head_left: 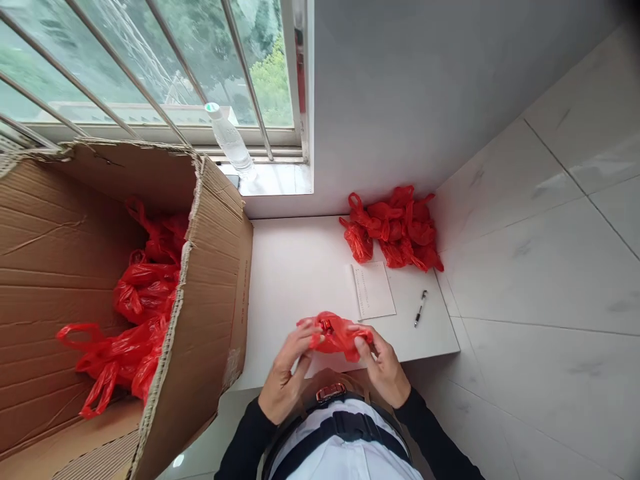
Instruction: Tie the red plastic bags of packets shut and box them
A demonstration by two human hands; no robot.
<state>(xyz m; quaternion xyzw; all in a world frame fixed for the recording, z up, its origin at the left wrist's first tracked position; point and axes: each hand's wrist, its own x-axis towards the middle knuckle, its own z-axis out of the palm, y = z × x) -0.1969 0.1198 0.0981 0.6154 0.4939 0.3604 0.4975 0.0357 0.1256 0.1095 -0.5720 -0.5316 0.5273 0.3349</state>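
Between my two hands is a red plastic bag [334, 335], held above the front edge of the white table [295, 273]. My left hand [287, 373] has its fingers closed on the bag's left side. On the other side, my right hand [383, 365] pinches the bag's right end with thumb and fingers. The bag's mouth seems partly spread, with something dark and small showing inside that I cannot make out. Beyond the bag lie a notepad [374, 291] with writing on it and a black-and-clear pen [421, 309].
A pile of tied red bags [395, 227] sits at the table's back right corner against the wall. To the left stands a large open cardboard box [215, 293] holding several red bags [145, 287]. A clear bottle [230, 140] is on the windowsill, beside barred windows.
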